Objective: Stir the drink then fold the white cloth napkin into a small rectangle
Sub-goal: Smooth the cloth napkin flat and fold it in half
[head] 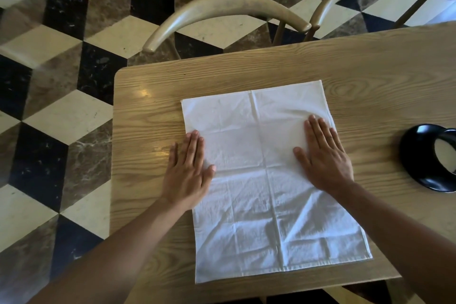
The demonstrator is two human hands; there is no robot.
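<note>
While the white cloth napkin (271, 180) lay spread out on the wooden tabletop (370, 76), both hands pressed down flat on it. The napkin sat near the tabletop's left edge and reached almost to its near edge. It had been laid as a tall rectangle. Fold lines crossed it, one long line running down the middle and others going across. The cloth looked a bit wrinkled, mostly in the near half.

The left hand (187, 170) lay on the napkin's left edge, with part of the hand on the cloth and part on the bare wood. Its fingers were straight and close together, and its grip was open, holding nothing. The right hand (323, 155) lay on the napkin close to its right edge, in the far half. Its fingers were straight too, with the thumb sticking out to the side, and its grip was open, holding nothing.

A black cup (429, 158) with something pale inside stood near the tabletop's right edge, well apart from the napkin. It was partly cut off by the side of the view.

Two wooden chairs (227, 10) stood just past the tabletop's far edge. The floor (61, 76) had black, cream and brown tiles.
</note>
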